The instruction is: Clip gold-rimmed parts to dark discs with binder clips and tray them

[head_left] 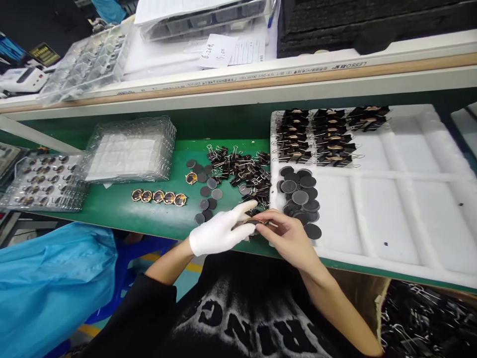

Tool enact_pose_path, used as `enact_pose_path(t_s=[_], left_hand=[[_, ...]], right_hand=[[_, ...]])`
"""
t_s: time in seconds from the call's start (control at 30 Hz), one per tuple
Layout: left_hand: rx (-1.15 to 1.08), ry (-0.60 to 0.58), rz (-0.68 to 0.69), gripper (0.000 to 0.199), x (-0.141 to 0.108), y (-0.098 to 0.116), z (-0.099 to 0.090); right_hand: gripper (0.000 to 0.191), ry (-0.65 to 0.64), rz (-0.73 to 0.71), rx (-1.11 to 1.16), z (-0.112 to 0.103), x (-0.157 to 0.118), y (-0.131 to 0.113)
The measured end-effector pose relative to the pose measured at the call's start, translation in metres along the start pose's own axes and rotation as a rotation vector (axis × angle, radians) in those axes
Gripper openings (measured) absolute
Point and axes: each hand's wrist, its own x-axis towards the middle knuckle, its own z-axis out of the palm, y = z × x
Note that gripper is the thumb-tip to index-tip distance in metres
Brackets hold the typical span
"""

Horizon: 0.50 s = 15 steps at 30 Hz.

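Landmark: white foam tray (341, 209), compartmented, on a green worktop (164, 219).

Left hand (223, 229), white-gloved: just left of the foam tray's near corner; thumb and fingers drawn narrow on a gold-edged round piece (255, 222).
Right hand (288, 233), bare: over the tray's near left edge; fingertips pinching the same piece, which lies between the two hands, partly hidden by the fingers.

Clamped binder clips (294, 144), black, wire handles: three columns in the foam tray's far left part, the third shorter; tan edges visible between their lips.
Dark discs (300, 197), overlapping pile: along the tray's left side, nearer the person than the clamped clips.
Loose binder clips (242, 169), black, tangled heap: just left of the tray.
Scattered discs (216, 194), dark grey: left of the tray, beyond the heap.
Single gold-rimmed piece (191, 178), amber and dark face: left of the tray, beside the scattered discs.
Five gold-rimmed pieces (158, 197), in a row: farther left of the tray.
Clear plastic trays (130, 149), stacked: well left of the foam tray.
Filled blister trays (48, 179), stacked, round pieces inside: leftmost from the foam tray.
Bulk binder clips (425, 318): below the tray's near right side.
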Motion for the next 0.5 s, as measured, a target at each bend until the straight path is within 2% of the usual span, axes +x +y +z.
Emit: enact_pose_path(t_s=[0.07, 0.13, 0.2, 0.23, 0.33, 0.5], left_hand=[[0.108, 0.088, 0.025, 0.048, 0.007, -0.001, -0.017], [0.349, 0.335, -0.012, 0.036, 0.019, -0.007, -0.041], [0.653, 0.601, -0.124, 0.034, 0.035, -0.018, -0.067], [0.790, 0.637, -0.188, 0.035, 0.043, -0.024, -0.078], [1.063, 0.525, -0.258, 0.036, 0.062, -0.043, -0.099], [1.170, 0.373, -0.147, 0.034, 0.070, -0.062, -0.100]], right_hand=[[0.024, 0.047, 0.058, 0.154, 0.001, 0.003, 0.002], [0.029, 0.098, 0.128, 0.325, 0.003, 0.006, 0.005], [0.032, 0.143, 0.197, 0.474, 0.006, 0.008, 0.007], [0.032, 0.163, 0.224, 0.537, 0.008, 0.009, 0.008], [0.034, 0.217, 0.273, 0.685, 0.013, 0.012, 0.009], [0.034, 0.211, 0.274, 0.780, 0.014, 0.014, 0.005]])
